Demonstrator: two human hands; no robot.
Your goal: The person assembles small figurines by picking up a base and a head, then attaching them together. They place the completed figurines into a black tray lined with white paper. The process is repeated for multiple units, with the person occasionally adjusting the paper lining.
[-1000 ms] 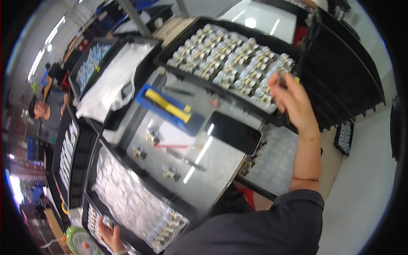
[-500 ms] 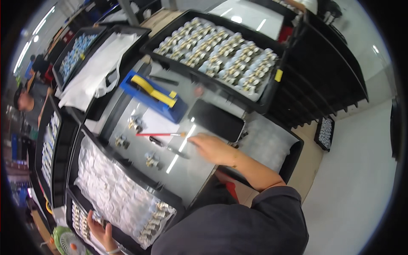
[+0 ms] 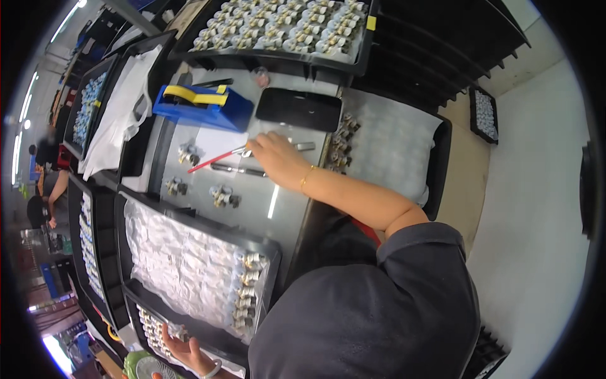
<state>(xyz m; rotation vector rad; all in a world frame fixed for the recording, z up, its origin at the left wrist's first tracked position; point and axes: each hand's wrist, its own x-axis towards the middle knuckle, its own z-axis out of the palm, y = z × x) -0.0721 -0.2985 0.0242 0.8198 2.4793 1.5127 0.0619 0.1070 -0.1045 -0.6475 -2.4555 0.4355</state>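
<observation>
My right hand [image 3: 278,159] reaches over the grey work surface, its fingers closed at the ferrule end of a thin red-handled paintbrush [image 3: 211,162]; the bristles are hidden under the fingertips. Just below lies a dark pen-like tool [image 3: 237,169]. Several small metal fittings [image 3: 222,196] stand left of it. At lower left, my left hand [image 3: 189,355] holds a small metal fitting [image 3: 179,332] between thumb and fingers, above a tray with rows of similar fittings [image 3: 150,328]. Beside that hand is a black tray [image 3: 268,252] with plastic-covered fittings and one exposed row.
A blue tape dispenser [image 3: 205,108] and a black phone [image 3: 298,108] sit at the back. Beyond them stands a black tray [image 3: 252,60] full of fittings. Stacked black trays [image 3: 429,50] rise at right. Another person [image 3: 53,196] works at far left.
My right hand has moved left onto the paintbrush's end, from just beside it. My left hand stays by the lower-left tray with the fitting. The whole view has turned and shifted.
</observation>
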